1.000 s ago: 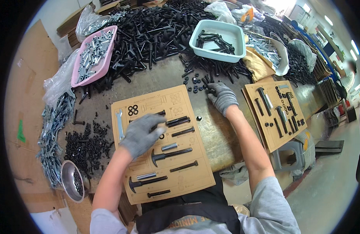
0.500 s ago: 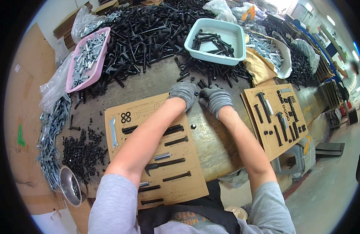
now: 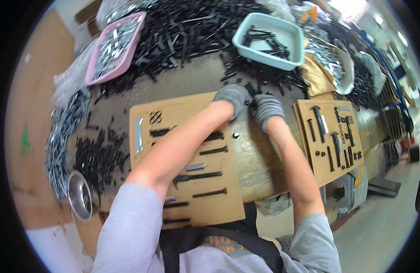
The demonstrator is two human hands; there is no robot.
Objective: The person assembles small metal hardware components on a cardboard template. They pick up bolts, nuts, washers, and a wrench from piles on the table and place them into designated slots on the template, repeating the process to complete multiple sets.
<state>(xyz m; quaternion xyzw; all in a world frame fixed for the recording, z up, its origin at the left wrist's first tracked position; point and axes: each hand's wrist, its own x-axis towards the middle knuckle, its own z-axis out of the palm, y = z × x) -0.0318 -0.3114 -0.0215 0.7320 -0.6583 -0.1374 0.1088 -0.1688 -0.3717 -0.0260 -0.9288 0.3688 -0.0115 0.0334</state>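
Observation:
Both my hands wear grey knit gloves and come close together above the bench, beyond the left cardboard sheet [image 3: 187, 102]. My left hand [image 3: 232, 100] is closed, its fingertips turned toward dark pieces in the gap between the hands; motion blur hides what it grips. My right hand [image 3: 269, 109] is closed around black bolts [image 3: 250, 89], whose ends stick out past the fingers. A small black nut [image 3: 236, 135] lies on the metal bench below the hands. On the left sheet are a wrench [image 3: 139, 135], black washers, black bolts and silver sleeves, partly covered by my left forearm.
A second cardboard sheet [image 3: 326, 177] with similar parts lies at right. Behind are a pink tray [image 3: 133, 50] of silver sleeves, a pale blue tub [image 3: 269, 62] of black bolts and a large black heap [image 3: 191, 32]. A metal bowl [image 3: 80, 195] stands beside small bolts at left.
The view has shifted, so the bench and trays sit a little farther right. My hands stay close together, and the black bolts between them now point more upward.

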